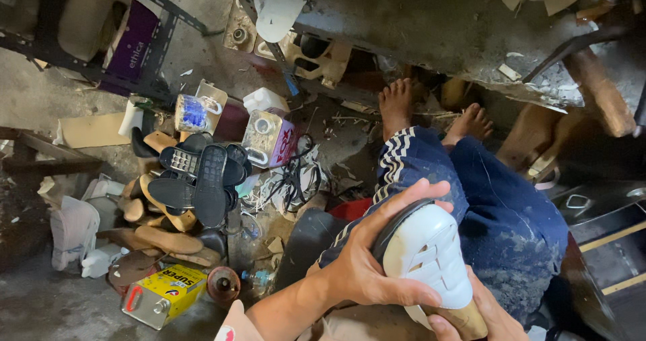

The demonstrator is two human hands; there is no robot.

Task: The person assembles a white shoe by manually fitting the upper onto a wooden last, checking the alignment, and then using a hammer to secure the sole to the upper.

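- Head view, looking down at my lap. The white shoe sole [431, 260] sits over my knee in dark blue track trousers [498, 206], tread face up, its black rim toward my thumb.
- My left hand [367, 263] is wrapped over the sole's near side: thumb laid along the top edge, fingers curled underneath. That grip is clamped on the sole.
- My right hand [488, 321] comes in from the lower edge of the frame, cupping the tan heel end from below. Its fingers are mostly hidden, but the palm bears on the sole, so I read it as closed on it too.
- Judgement: the step in hand is seating or pressing the sole by hand. To do it well I'd keep the thumb pressure moving along the rim rather than parked in one place, and hold the heel end steady against the knee so the piece doesn't twist.
- Risk, as I see it: uneven pressure could leave an edge lifted; I cannot tell from here whether the rim is flush.
- On the floor to my left: a heap of black and tan soles [195, 179], a yellow tin can [165, 295], a clear plastic jug [268, 138].
- Both bare feet rest on the floor by the worn bench [431, 24].
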